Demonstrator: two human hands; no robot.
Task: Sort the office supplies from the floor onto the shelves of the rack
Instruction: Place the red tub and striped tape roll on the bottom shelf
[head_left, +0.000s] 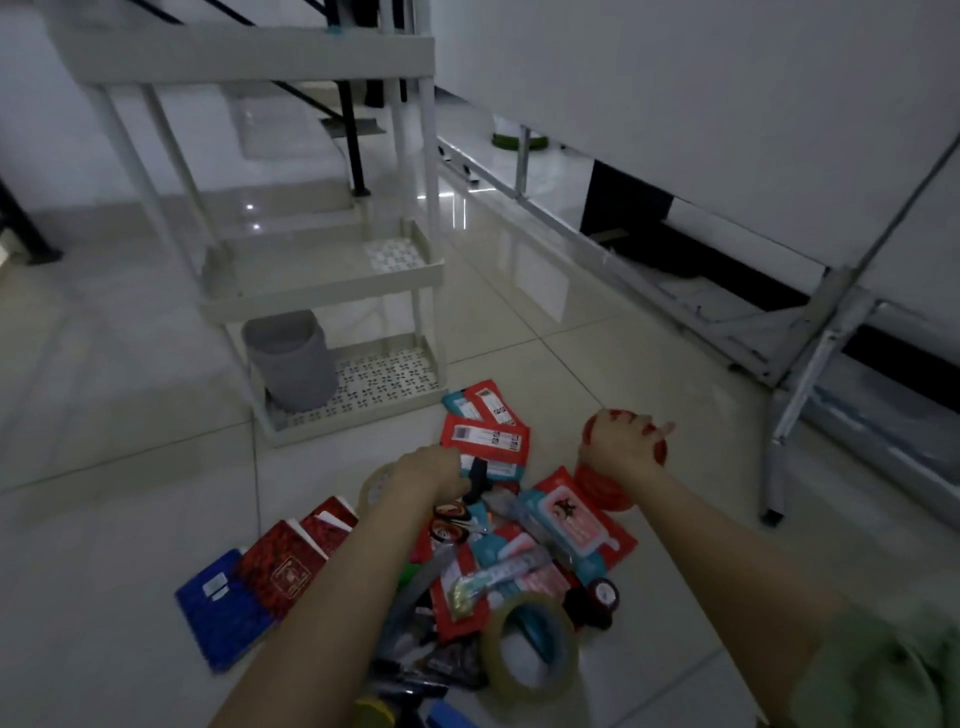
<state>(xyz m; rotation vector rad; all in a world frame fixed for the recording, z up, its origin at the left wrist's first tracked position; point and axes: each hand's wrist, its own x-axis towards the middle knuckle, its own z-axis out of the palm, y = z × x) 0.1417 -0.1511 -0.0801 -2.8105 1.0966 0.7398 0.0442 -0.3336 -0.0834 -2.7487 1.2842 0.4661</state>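
Observation:
A pile of office supplies lies on the tiled floor in front of me: red packets, red notebooks, a blue notebook, scissors and a clear tape roll. My left hand reaches into the pile and closes on a dark object. My right hand is shut on a red tape roll, lifted just above a second red roll. The white rack stands beyond the pile, a grey bin on its bottom shelf.
A white metal frame with slanted legs runs along the right side. A black stair rail stands behind the rack. A smaller dark red tape roll lies near my right forearm.

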